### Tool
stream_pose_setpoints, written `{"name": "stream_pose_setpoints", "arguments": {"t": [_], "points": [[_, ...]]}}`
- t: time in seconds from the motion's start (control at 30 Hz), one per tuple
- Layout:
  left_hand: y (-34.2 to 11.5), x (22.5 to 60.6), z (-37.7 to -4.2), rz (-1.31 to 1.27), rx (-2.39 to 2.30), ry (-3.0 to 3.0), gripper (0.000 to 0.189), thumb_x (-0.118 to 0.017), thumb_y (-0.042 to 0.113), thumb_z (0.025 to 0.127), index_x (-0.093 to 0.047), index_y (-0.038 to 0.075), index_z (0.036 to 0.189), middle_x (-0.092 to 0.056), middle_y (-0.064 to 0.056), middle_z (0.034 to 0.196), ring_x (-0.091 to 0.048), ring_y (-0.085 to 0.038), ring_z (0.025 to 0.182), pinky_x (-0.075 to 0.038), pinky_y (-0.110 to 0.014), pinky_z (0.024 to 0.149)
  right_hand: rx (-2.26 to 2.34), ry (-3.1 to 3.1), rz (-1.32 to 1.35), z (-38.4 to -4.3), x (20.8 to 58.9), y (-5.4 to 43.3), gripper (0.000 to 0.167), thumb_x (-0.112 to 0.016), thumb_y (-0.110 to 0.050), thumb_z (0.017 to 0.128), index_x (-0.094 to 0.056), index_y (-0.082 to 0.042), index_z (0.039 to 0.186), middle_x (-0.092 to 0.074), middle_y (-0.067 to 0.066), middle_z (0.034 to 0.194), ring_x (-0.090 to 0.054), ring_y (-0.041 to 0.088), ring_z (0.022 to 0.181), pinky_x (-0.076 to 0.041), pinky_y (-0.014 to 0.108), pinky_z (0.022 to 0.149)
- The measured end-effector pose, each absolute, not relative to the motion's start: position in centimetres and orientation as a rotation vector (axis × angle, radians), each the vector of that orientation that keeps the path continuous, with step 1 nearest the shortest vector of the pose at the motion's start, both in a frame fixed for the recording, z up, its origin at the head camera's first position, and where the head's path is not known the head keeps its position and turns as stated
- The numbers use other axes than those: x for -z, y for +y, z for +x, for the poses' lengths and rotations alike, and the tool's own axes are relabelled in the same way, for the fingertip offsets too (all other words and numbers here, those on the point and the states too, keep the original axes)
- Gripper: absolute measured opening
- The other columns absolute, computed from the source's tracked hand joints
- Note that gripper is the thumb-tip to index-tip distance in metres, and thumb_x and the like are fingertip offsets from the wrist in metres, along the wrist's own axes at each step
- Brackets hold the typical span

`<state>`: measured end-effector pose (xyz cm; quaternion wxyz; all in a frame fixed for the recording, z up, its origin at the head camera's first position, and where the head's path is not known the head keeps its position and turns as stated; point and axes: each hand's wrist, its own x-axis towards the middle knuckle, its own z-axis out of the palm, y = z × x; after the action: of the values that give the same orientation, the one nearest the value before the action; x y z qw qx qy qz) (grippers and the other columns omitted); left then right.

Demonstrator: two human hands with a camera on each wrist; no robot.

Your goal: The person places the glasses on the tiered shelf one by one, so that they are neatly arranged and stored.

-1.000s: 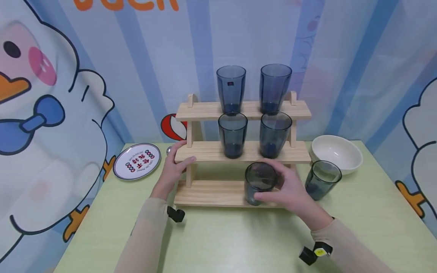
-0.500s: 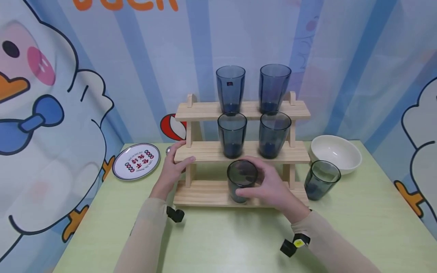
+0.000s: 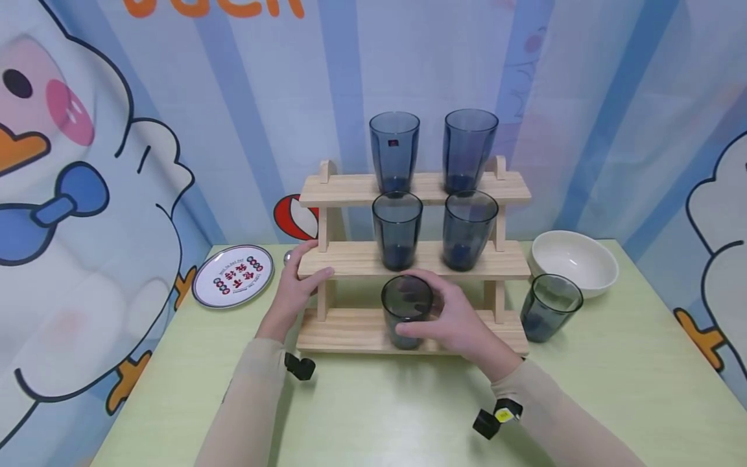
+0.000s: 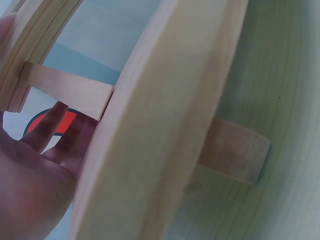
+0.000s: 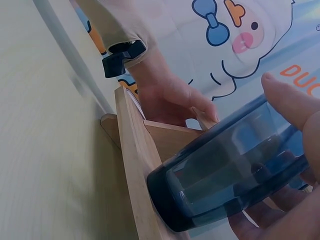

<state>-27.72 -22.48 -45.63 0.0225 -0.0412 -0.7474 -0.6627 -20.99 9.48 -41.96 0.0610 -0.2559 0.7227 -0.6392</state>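
My right hand [image 3: 458,321] grips a smoky blue drinking glass [image 3: 404,301], thumb in front and fingers round its far side. The glass stands upright at the bottom tier of a three-tier wooden display rack [image 3: 344,331]; in the right wrist view, the base of the glass [image 5: 220,170] meets the board. At the rack's left end my left hand [image 3: 294,292] holds the middle board, thumb over its front and fingers behind, as the left wrist view shows. Two matching glasses stand on the middle tier, such as the left glass [image 3: 397,230], and two on top, including a labelled glass [image 3: 394,152].
Another glass [image 3: 551,308] stands on the table [image 3: 373,415] right of the rack, in front of a white bowl [image 3: 574,263]. A round plate with red lettering [image 3: 233,277] lies to the left. Behind hangs a blue striped cartoon curtain [image 3: 262,97].
My right hand has moved left along the bottom tier with the glass, mostly in the first half second and slightly since. My left hand keeps its place on the rack.
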Motion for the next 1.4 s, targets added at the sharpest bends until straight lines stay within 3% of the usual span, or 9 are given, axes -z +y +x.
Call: {"name": "stream_pose_setpoints", "arguments": {"t": [0.27, 0.7, 1.03, 1.4], "points": [[-22.5, 45.5, -27.6, -0.124, 2.053, -2.308, 0.065, -0.073, 0.02, 0.099, -0.043, 0.027, 0.156, -0.036, -0.011, 0.159, -0.048, -0.037, 0.133, -0.045, -0.061, 0.11, 1.927, 2.205, -0.742, -21.1, 42.0, 9.1, 0.078, -0.092, -0.008, 0.079, -0.056, -0.019, 0.147, -0.061, 0.012, 0.139, -0.067, 0.032, 0.115, -0.057, 0.04, 0.096], [-22.5, 45.7, -27.7, -0.112, 2.053, -2.314, 0.064, -0.073, 0.021, 0.099, -0.043, 0.028, 0.155, -0.035, -0.011, 0.158, -0.048, -0.037, 0.134, -0.044, -0.062, 0.111, 1.864, 2.317, -0.706, -20.8, 42.2, 8.7, 0.081, -0.093, -0.015, 0.08, -0.052, -0.023, 0.149, -0.06, 0.01, 0.14, -0.066, 0.031, 0.118, -0.055, 0.048, 0.097], [-22.5, 45.7, -27.7, -0.133, 2.065, -2.303, 0.066, -0.074, 0.021, 0.099, -0.042, 0.028, 0.156, -0.036, -0.012, 0.159, -0.05, -0.037, 0.133, -0.046, -0.061, 0.11, 1.765, 2.428, -0.71, -20.3, 42.0, 9.4, 0.092, -0.094, -0.024, 0.08, -0.043, -0.023, 0.157, -0.056, 0.006, 0.148, -0.058, 0.032, 0.132, -0.047, 0.059, 0.11], [-22.5, 45.9, -27.7, -0.126, 2.05, -2.302, 0.065, -0.074, 0.02, 0.099, -0.043, 0.029, 0.155, -0.036, -0.011, 0.159, -0.05, -0.037, 0.133, -0.045, -0.061, 0.11, 1.785, 2.44, -0.772, -19.5, 42.0, 12.8, 0.09, -0.093, -0.014, 0.08, -0.044, -0.012, 0.156, -0.057, 0.009, 0.149, -0.055, 0.032, 0.138, -0.047, 0.052, 0.113]]}}
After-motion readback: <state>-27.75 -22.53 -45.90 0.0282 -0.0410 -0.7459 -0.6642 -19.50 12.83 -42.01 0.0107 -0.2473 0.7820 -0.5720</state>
